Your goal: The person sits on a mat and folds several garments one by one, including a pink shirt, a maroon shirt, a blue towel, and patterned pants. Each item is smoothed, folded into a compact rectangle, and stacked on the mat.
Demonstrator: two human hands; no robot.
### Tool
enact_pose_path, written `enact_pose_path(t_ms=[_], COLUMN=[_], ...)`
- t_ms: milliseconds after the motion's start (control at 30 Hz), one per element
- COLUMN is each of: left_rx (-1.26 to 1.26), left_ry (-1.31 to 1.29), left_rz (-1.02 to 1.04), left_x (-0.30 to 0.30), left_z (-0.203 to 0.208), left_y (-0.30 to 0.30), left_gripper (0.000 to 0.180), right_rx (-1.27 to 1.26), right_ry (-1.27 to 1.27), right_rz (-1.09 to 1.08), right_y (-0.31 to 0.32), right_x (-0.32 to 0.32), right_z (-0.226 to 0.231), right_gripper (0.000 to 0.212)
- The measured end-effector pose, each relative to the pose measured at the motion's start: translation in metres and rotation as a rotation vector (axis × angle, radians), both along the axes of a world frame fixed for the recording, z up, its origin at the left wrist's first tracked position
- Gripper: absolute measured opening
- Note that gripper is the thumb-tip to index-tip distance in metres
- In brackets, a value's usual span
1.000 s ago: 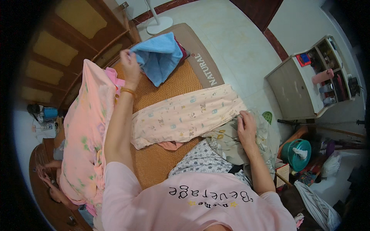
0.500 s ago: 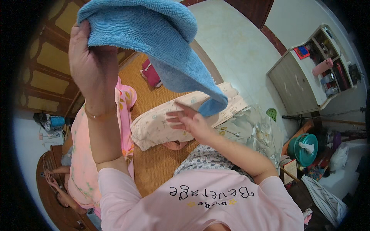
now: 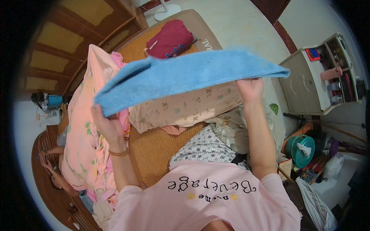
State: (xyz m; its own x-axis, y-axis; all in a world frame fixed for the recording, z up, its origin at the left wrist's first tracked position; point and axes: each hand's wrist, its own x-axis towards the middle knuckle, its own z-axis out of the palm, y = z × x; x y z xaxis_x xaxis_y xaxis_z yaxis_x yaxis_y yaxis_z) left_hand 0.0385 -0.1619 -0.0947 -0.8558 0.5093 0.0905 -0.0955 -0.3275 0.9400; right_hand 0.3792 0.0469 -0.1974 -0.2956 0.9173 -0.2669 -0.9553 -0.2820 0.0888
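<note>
A folded blue towel [image 3: 192,73] is stretched out in the air in front of me, roughly level, over the bed. My left hand [image 3: 109,129] grips its lower left end, beside the pink flowered blanket [image 3: 83,142]. Near the towel's right end, my right hand [image 3: 250,90] holds its lower edge, with the fingers hidden behind the cloth. Beneath the towel lies a cream patterned cloth bundle [image 3: 173,111] on the bed's woven brown mat [image 3: 150,158]. Past it, farther back, rests a folded dark red garment [image 3: 169,40].
Another person [image 3: 58,177] lies at the far left under the blanket, arms raised. Wooden cabinet doors [image 3: 58,42] line the left. A pale drawer cabinet [image 3: 304,84] stands right, above a teal lidded bucket [image 3: 300,150]. A white round stand base [image 3: 167,12] sits beyond the bed.
My left hand has come down and nearer. My right hand, open before, has moved up and right and taken the towel's other end. The towel now spreads sideways between both hands.
</note>
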Motion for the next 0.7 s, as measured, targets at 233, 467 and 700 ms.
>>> enact_pose_path(t_ms=[233,467,700], left_rx=[-0.563,-0.861,-0.646], left_ry=[-0.292,0.516,0.695], left_rz=[-0.028,0.381,-0.091], left_x=[-0.023,-0.017,-0.003], left_z=[-0.153,-0.176,-0.169], left_y=[-0.074,-0.047,0.094], left_gripper=[0.023,0.033,0.038], right_rx=[-0.468,-0.346,1.38], right_ry=[-0.306,-0.87,-2.267], right_rz=[0.063,-0.001,0.17], right_y=[-0.041,-0.047,-0.074], right_x=[-0.008,-0.01,-0.053], right_z=[-0.056,-0.064,-0.065], right_gripper=[0.072,0.048,0.068])
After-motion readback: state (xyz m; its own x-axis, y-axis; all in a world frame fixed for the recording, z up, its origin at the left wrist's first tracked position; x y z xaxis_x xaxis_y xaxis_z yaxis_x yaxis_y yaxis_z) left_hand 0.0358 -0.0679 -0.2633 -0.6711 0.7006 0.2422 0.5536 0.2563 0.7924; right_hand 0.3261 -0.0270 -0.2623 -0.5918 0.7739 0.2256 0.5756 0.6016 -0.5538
